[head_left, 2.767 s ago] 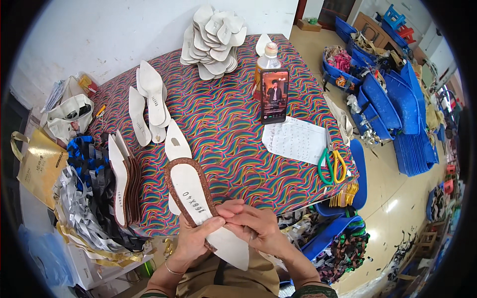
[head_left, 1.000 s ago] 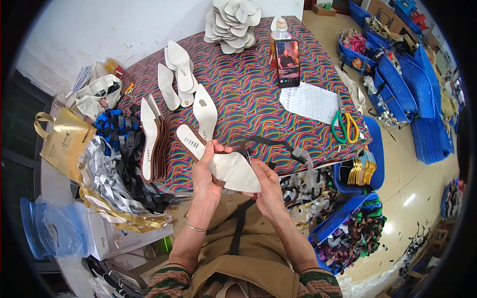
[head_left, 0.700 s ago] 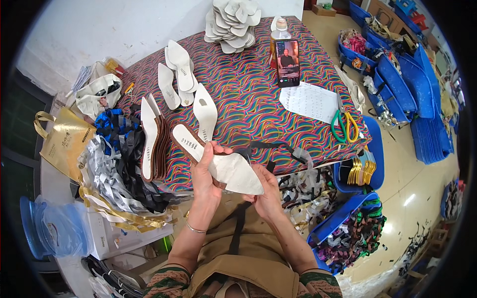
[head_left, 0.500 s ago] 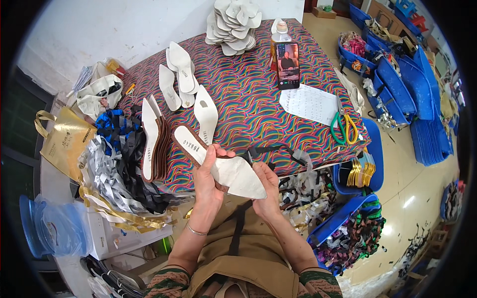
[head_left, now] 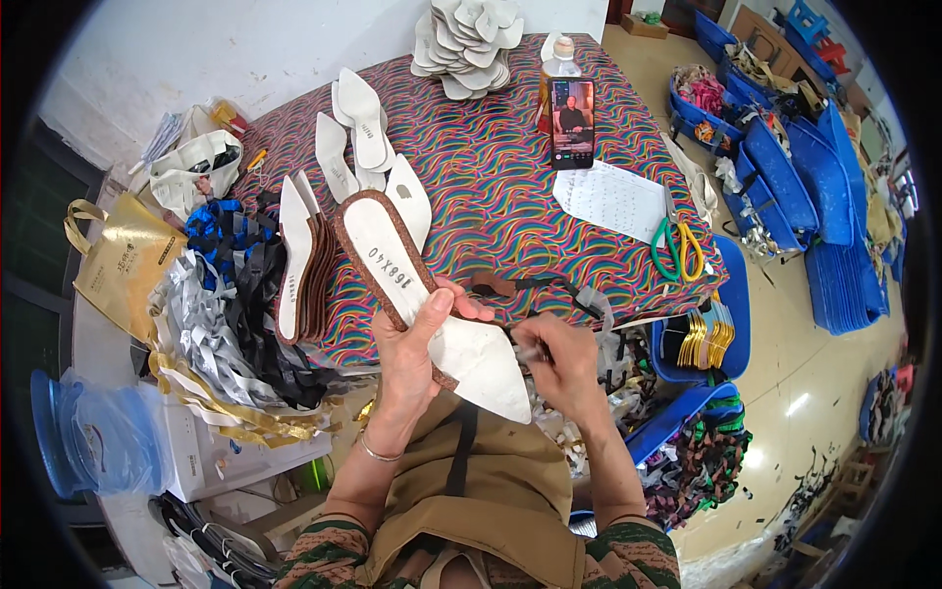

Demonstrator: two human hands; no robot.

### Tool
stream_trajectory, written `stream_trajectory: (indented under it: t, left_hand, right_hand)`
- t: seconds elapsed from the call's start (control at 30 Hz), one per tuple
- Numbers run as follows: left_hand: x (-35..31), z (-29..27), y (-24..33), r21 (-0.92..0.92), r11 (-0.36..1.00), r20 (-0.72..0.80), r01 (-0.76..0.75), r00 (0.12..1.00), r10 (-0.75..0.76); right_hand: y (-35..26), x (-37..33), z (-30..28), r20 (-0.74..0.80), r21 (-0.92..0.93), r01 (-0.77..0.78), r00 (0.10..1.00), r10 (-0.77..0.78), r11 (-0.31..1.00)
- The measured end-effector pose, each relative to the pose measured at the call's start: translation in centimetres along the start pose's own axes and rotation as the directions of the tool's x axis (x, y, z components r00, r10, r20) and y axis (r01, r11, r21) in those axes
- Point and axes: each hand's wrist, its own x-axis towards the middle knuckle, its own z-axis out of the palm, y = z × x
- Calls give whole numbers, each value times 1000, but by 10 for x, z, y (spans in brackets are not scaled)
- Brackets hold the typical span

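Note:
My left hand [head_left: 407,358] grips a white pointed shoe insole [head_left: 385,243] with a brown speckled edge, thumb on top and fingers along its far side. Its toe points toward me and to the right. Just right of the toe, my right hand [head_left: 567,365] is closed, its fingertips pinched and blurred by motion; what they hold, if anything, I cannot make out. A dark strip [head_left: 535,284] lies on the table edge beyond the hands. Left of the held insole stands a row of brown-edged insoles [head_left: 292,260] on their sides. Several loose white insoles [head_left: 365,123] lie behind.
A patterned cloth covers the table [head_left: 481,187]. On it are a stack of white insoles [head_left: 466,49], a phone [head_left: 572,123], a bottle [head_left: 562,61], a paper sheet [head_left: 608,201] and scissors [head_left: 677,245]. Strips [head_left: 211,334] hang at left; blue bins [head_left: 751,294] stand at right.
My right hand has come off the insole's toe and moved right. The insole has turned steeper and risen closer to me in my left hand.

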Motion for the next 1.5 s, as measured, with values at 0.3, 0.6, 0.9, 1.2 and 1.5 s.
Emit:
stream_trajectory:
  t: [0.3, 0.6, 0.9, 1.2, 1.5]
  left_hand:
    - [-8, -4, -4, -73, 997, 242, -12, 970, 30]
    - [-13, -6, 8, 68, 992, 312, 106, 942, -122]
    - [-21, -22, -2, 28, 994, 419, 107, 901, -109]
    - [-49, -23, -12, 283, 940, 416, 191, 858, -300]
    - [-59, -39, -26, 367, 919, 404, 145, 865, -298]
  right_hand:
    - [-20, -16, -5, 55, 204, -198, 980, 190, 959]
    - [-30, -20, 3, 142, 223, -381, 923, 356, 897]
    - [-39, -45, 18, 33, 260, -452, 887, 460, 853]
    - [-26, 27, -11, -13, 320, -378, 915, 403, 869]
    - [-39, 38, -1, 0, 205, -286, 956, 293, 936]
